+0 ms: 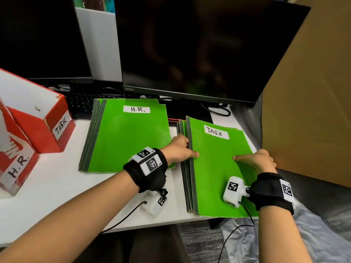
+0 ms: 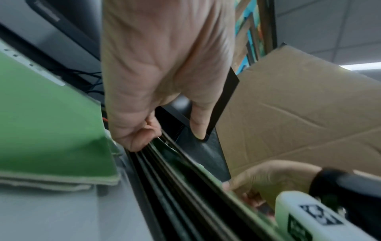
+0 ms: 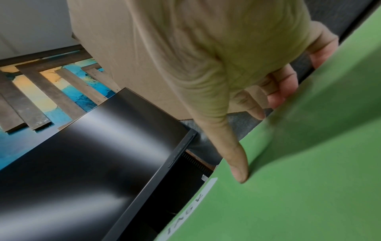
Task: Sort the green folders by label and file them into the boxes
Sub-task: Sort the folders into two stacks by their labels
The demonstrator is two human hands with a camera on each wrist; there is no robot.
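Two stacks of green folders lie on the white desk (image 1: 57,186). The H.R. stack (image 1: 125,137) is in the middle and the TASK stack (image 1: 214,168) to its right. My left hand (image 1: 188,149) grips the TASK stack at its dark spine edge (image 2: 175,187), fingers curled against the spines and thumb on the top cover. My right hand (image 1: 254,160) holds the stack's right edge, its thumb pressed on the top cover (image 3: 299,179) and its fingers curled round the edge. Two red boxes stand at the left, labelled TASK (image 1: 47,128) and H.R. (image 1: 15,164).
Two dark monitors (image 1: 199,50) and a keyboard (image 1: 81,105) stand behind the folders. A large cardboard sheet (image 1: 313,111) leans close on the right. The TASK stack overhangs the desk's front edge, with clear plastic (image 1: 313,234) on the floor below.
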